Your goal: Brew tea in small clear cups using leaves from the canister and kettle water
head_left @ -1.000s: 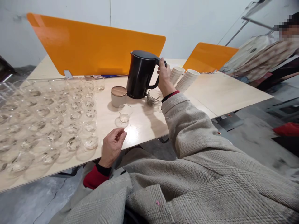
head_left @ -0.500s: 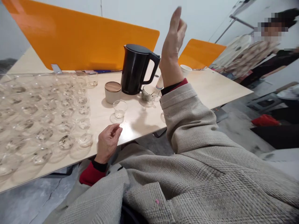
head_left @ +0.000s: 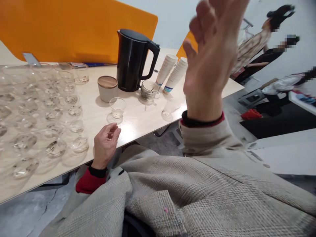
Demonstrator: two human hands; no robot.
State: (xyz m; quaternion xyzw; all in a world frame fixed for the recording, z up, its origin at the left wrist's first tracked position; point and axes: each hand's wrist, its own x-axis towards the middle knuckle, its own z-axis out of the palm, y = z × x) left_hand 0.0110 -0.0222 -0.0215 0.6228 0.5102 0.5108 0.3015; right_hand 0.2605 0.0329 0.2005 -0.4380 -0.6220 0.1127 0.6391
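Observation:
My left hand (head_left: 105, 144) rests at the table's front edge, fingers loosely curled in and thumb beside them, with nothing visible inside. Just beyond it stands a clear cup (head_left: 117, 108) with a little liquid at its bottom. My right hand (head_left: 209, 62) is raised high in front of me, above the table. Its fingers are apart and partly bent, the upper ones cut off by the picture's top edge, and it holds nothing I can see. Another clear cup (head_left: 170, 110) stands on the table left of my right wrist.
Rows of clear cups (head_left: 55, 148) with dark bits inside cover the table's left. Behind are a lidded canister (head_left: 108, 92), a black kettle (head_left: 130, 62), a ribbed glass cup (head_left: 149, 90) and stacked paper cups (head_left: 176, 75). Orange dividers (head_left: 98, 36) stand behind; people (head_left: 254, 49) are at right.
My right hand has come closer and moved right, its fingers opening. The view has shifted, so the paper cups and the right clear cup show. My left hand stays by the table edge.

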